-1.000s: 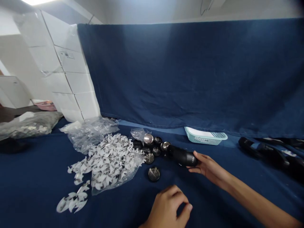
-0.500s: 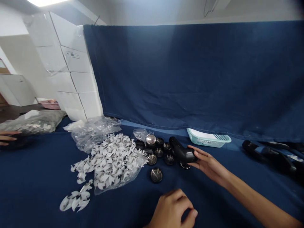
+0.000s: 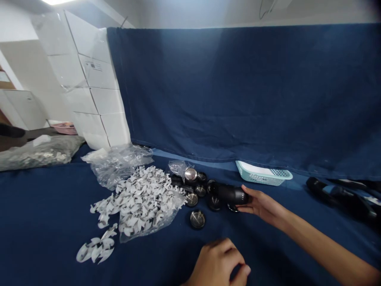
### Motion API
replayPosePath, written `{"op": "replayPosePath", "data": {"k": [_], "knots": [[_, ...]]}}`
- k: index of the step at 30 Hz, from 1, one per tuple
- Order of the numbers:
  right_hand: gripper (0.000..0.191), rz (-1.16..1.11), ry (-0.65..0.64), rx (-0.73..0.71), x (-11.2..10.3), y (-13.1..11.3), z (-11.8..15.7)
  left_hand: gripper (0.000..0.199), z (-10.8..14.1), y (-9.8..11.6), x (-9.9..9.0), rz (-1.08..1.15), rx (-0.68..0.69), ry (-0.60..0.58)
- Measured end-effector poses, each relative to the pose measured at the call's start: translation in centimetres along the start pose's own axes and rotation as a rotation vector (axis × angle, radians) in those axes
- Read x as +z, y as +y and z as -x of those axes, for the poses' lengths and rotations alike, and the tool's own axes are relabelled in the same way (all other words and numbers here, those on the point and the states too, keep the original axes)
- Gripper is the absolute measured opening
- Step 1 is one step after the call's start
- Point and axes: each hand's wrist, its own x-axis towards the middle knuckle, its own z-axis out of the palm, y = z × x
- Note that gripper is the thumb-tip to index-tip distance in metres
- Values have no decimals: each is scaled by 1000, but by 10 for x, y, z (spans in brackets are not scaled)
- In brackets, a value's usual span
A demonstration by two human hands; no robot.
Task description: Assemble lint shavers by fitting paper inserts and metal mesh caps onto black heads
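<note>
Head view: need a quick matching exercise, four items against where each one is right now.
Items:
1. black cylindrical part
2. pale teal plastic basket
3. lone round metal cup
4. white die-cut pieces

Places:
A. spilling from a clear plastic bag
B. held in the right hand
C. at the foot of the hanging navy cloth
D. by itself on the lower navy cloth

Pairs: 1-B, 2-C, 3-D, 4-A

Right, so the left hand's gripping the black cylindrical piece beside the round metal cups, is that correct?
Not the left: it's the right hand gripping the black cylindrical piece beside the round metal cups, as the head view shows.
</note>
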Motion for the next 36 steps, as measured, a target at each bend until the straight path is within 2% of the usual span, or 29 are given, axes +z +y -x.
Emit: {"op": "replayPosePath", "data": {"k": [9,15,21,31,36], "knots": [[37,21,-11,23,3,-6,11,8,1,2,-1,-21,-7,-20],[34,-31,-10,-102,7,-13,15,6,0,2,-1,-31,-10,-35],[33,3,-4,-51,10,-6,13,7,0,1,-1,-45,-6,-61],[30,5,-12,-48,5,2,12,7,1,0,1,-38,-16,-72],[27,17,26,-59,0,4,10,7,-1,3,-4,14,-39,-89]]}}
